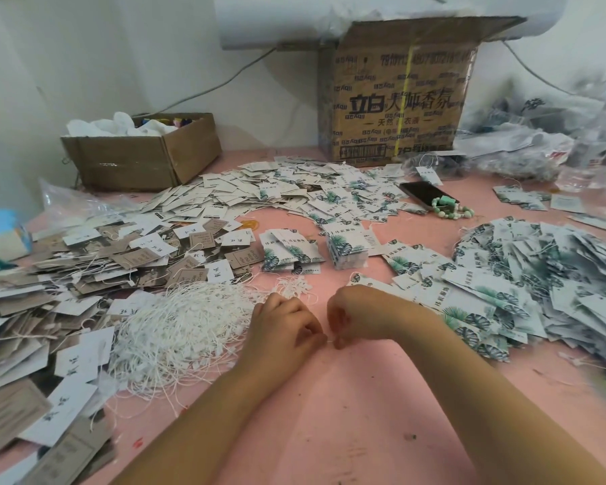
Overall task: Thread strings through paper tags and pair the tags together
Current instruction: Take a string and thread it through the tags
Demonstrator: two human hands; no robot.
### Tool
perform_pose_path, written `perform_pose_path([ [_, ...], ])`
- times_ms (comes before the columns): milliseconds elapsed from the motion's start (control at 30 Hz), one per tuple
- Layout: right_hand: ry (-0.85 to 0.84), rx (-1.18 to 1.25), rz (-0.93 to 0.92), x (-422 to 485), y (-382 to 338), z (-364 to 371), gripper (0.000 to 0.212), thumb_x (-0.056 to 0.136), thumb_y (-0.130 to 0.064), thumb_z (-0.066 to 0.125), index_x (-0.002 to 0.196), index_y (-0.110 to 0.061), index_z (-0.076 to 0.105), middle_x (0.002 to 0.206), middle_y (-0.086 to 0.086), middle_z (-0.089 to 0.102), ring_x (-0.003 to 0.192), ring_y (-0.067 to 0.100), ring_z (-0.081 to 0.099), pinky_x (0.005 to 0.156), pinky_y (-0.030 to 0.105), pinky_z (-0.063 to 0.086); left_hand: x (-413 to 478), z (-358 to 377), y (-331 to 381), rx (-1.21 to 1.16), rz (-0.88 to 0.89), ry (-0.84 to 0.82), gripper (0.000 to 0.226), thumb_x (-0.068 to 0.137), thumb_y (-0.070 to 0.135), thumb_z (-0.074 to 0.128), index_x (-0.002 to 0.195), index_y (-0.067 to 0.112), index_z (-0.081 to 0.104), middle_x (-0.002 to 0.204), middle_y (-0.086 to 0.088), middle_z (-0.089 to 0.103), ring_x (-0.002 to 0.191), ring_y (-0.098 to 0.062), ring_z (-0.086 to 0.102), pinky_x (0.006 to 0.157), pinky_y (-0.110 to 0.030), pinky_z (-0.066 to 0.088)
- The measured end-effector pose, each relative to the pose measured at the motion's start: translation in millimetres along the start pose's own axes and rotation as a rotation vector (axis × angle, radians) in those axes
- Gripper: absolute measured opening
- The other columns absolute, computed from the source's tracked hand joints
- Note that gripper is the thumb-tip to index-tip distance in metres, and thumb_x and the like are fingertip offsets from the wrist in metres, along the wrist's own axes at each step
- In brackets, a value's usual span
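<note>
My left hand (287,327) and my right hand (355,315) meet fingertip to fingertip above the pink table (347,407). Between them they pinch a short piece of white string (329,341), of which only a sliver shows. A big tangle of white strings (186,327) lies just left of my left hand. Leaf-printed white tags (525,285) are heaped to the right. Brown and white tags (70,274) are heaped to the left. Small stacks of leaf tags (291,252) sit straight ahead.
A large printed carton (399,99) stands at the back, a smaller open box (144,152) at back left. A phone (425,194) and a green bead bracelet (452,210) lie behind the tags. Crumpled plastic bags (553,141) fill the back right. A blue packet (0,232) sits far left.
</note>
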State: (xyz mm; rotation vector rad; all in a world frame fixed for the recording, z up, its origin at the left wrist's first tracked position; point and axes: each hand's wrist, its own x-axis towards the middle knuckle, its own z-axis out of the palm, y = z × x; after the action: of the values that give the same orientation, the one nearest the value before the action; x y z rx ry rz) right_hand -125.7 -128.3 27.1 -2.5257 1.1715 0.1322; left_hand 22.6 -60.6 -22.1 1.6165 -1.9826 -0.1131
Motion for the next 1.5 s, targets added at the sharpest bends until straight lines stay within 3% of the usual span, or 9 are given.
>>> perform_pose_path([
  [200, 0.06, -0.036, -0.014, 3, 0, 4, 0.014, 0.078, -0.008, 0.063, 0.086, -0.017, 0.07, 0.096, 0.003, 0.066, 0.09, 0.021, 0.059, 0.078, 0.031, 0.049, 0, 1, 0, -0.003, -0.009, 0.006, 0.014, 0.082, 0.04, 0.067, 0.088, 0.028, 0.071, 0.094, 0.014, 0.06, 0.091, -0.007, 0.034, 0.082, -0.025, 0.023],
  [367, 0.077, 0.043, -0.094, 3, -4, 4, 0.015, 0.087, -0.007, 0.048, 0.09, -0.016, 0.06, 0.091, 0.005, 0.06, 0.081, 0.019, 0.048, 0.066, 0.026, 0.034, 1, -1, -2, -0.016, -0.044, 0.068, 0.018, 0.086, 0.037, 0.064, 0.101, 0.027, 0.066, 0.105, 0.015, 0.058, 0.103, -0.01, 0.039, 0.085, -0.025, 0.023],
  [667, 0.343, 0.971, -0.128, 0, -1, -7, 0.025, 0.098, -0.001, 0.033, 0.077, -0.015, 0.036, 0.075, 0.006, 0.063, 0.066, 0.017, 0.056, 0.06, 0.023, 0.043, 4, -7, -4, -0.453, -0.151, 0.082, 0.015, 0.083, 0.04, 0.057, 0.072, 0.036, 0.066, 0.073, 0.024, 0.061, 0.091, -0.011, 0.051, 0.086, -0.044, 0.042],
  [900, 0.618, 1.873, -0.051, 11, 2, -15, 0.026, 0.101, -0.006, 0.025, 0.078, -0.012, 0.037, 0.061, 0.01, 0.065, 0.065, 0.025, 0.067, 0.076, 0.04, 0.055, 8, -9, -9, -0.453, -0.169, 0.136, 0.023, 0.087, 0.039, 0.052, 0.068, 0.033, 0.064, 0.065, 0.01, 0.066, 0.07, -0.003, 0.059, 0.07, -0.021, 0.043],
  [1000, 0.688, 2.063, 0.023, 18, 4, -24, 0.024, 0.099, -0.003, 0.029, 0.078, -0.011, 0.038, 0.05, 0.003, 0.044, 0.042, 0.015, 0.046, 0.053, 0.035, 0.055, 11, -13, -11, -0.379, -0.196, 0.148, 0.024, 0.091, 0.027, 0.057, 0.07, 0.035, 0.063, 0.064, 0.009, 0.065, 0.068, 0.0, 0.058, 0.07, -0.014, 0.04],
  [1133, 0.767, 1.691, 0.231, 32, 13, -32, 0.029, 0.092, 0.005, 0.025, 0.085, -0.014, 0.045, 0.054, -0.001, 0.031, 0.04, 0.009, 0.024, 0.034, 0.018, 0.024, 20, -18, -18, -0.278, -0.227, 0.097, 0.015, 0.091, 0.029, 0.057, 0.084, 0.025, 0.07, 0.077, 0.011, 0.066, 0.081, -0.005, 0.059, 0.084, -0.028, 0.039],
  [1233, 0.771, 1.382, 0.289, 42, 18, -37, 0.035, 0.09, 0.004, 0.027, 0.075, -0.014, 0.054, 0.061, -0.002, 0.038, 0.044, 0.009, 0.026, 0.036, 0.02, 0.025, 31, -23, -25, -0.126, -0.279, 0.09, 0.015, 0.092, 0.033, 0.056, 0.099, 0.026, 0.067, 0.092, 0.017, 0.059, 0.098, -0.014, 0.052, 0.09, -0.033, 0.032],
  [1333, 0.742, 1.146, 0.339, 52, 26, -42, 0.025, 0.091, -0.006, 0.04, 0.085, -0.004, 0.064, 0.089, 0.014, 0.063, 0.06, 0.017, 0.05, 0.053, 0.031, 0.047, 49, -29, -34, -0.034, -0.294, 0.105, 0.022, 0.093, 0.036, 0.052, 0.11, 0.027, 0.063, 0.104, 0.013, 0.062, 0.109, -0.019, 0.048, 0.091, -0.034, 0.034],
  [1500, 0.667, 0.612, 0.477, 69, 40, -42, 0.038, 0.088, -0.033, 0.057, 0.118, -0.009, 0.059, 0.134, 0.015, 0.041, 0.09, 0.026, 0.058, 0.083, 0.036, 0.046, 79, -25, -45, 0.108, -0.368, 0.033, 0.033, 0.096, 0.042, 0.043, 0.126, 0.032, 0.051, 0.129, 0.005, 0.054, 0.121, -0.024, 0.035, 0.091, -0.036, 0.027],
])
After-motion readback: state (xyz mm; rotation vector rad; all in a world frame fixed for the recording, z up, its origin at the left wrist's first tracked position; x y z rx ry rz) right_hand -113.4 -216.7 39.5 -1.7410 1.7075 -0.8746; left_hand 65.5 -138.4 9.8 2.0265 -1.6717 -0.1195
